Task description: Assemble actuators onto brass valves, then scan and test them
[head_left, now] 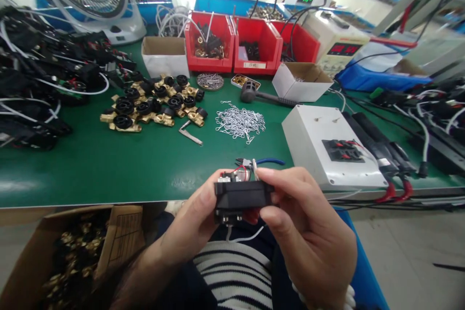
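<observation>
Just in front of the table's near edge I hold a small black plastic housing point(243, 195) with red wires and a white cable. My left hand point(192, 218) grips its left end, thumb on the side and the other fingers hidden behind. My right hand point(308, 227) is closed at the right end, its index fingertip by the upright white cable piece on top and its thumb near the lower edge. Beyond the housing lie pliers with a blue handle point(271, 161), partly hidden. Farther up is a pile of wire clips point(240, 123).
Brass fittings with black knobs point(145, 106) lie left of the clips. Behind stand red bins point(210, 64) and a black hammer-like tool point(250, 93). At right sits a grey box with terminals point(308, 131). Black wired units point(47, 58) crowd the left. A carton point(121, 237) stands below.
</observation>
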`<state>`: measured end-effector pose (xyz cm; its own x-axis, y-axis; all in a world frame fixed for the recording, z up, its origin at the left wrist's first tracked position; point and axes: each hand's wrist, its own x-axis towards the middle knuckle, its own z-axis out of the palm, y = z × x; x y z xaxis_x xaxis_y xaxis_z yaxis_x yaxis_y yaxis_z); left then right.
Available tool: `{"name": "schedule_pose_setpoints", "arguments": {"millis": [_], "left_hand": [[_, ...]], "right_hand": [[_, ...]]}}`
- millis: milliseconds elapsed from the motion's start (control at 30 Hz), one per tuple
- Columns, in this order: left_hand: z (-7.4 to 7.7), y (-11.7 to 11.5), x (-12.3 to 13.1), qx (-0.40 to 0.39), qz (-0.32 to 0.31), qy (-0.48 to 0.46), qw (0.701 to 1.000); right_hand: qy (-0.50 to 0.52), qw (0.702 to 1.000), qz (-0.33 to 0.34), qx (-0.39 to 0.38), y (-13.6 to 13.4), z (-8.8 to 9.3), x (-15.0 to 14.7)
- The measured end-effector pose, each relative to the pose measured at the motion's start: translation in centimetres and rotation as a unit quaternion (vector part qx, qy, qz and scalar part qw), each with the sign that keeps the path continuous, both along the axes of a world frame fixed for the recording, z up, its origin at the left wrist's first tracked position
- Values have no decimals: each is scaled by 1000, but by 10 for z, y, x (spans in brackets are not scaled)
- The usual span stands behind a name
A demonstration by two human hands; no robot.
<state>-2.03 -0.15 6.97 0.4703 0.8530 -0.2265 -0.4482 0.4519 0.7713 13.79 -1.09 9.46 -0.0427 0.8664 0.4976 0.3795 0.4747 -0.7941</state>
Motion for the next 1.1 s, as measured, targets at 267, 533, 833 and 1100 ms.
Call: {"name": "schedule_pose_setpoints", "arguments": {"millis": [267, 533, 833, 1100], "left_hand": [[-12, 4, 7, 14, 16, -117, 993], [-23, 16, 14, -74, -50, -216, 972], [-14, 19, 19, -169, -77, -318, 930], [-14, 17, 21, -255, -11, -332, 908]], "right_hand": [[-77, 995, 55, 45, -6, 9, -2], [-205, 970, 51, 119, -2, 3, -1], [-221, 966, 66, 118, -6, -1, -1], [-203, 969, 57, 130, -5, 8, -7]]}}
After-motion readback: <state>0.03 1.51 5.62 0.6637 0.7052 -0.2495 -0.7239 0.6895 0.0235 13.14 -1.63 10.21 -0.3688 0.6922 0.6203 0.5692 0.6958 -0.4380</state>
